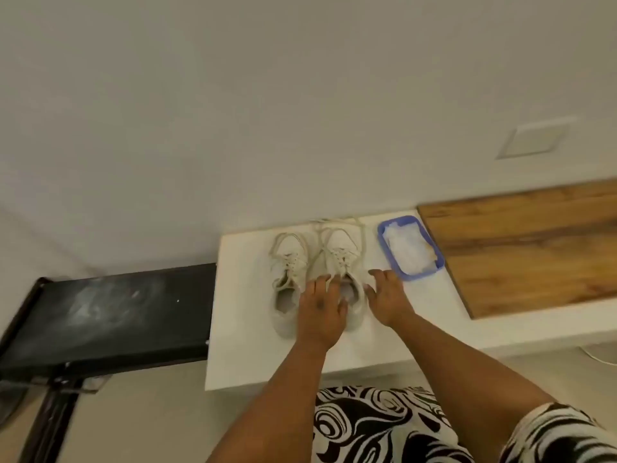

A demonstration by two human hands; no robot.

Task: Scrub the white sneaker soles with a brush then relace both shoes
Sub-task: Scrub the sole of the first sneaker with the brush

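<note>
Evidently at the start:
Sneakers: the pair of white low-top fabric sneakers (312, 279) stands upright on the white rectangular board (240, 345), toes away from the person — soles down, so not yet turned for scrubbing.
Left hand (320, 309): fingers spread, laid flat over the heel opening of the sneaker nearer the tub, likely steadying it.
Right hand (387, 295): fingers spread, nothing held, just beside that sneaker, toward the tub.
Laces: loose cream laces (337, 223) trail beyond the toes.
Tub: blue-rimmed plastic tub (410, 247) of white stuff beside the sneakers — contents unclear.
Brush: none visible.
</note>
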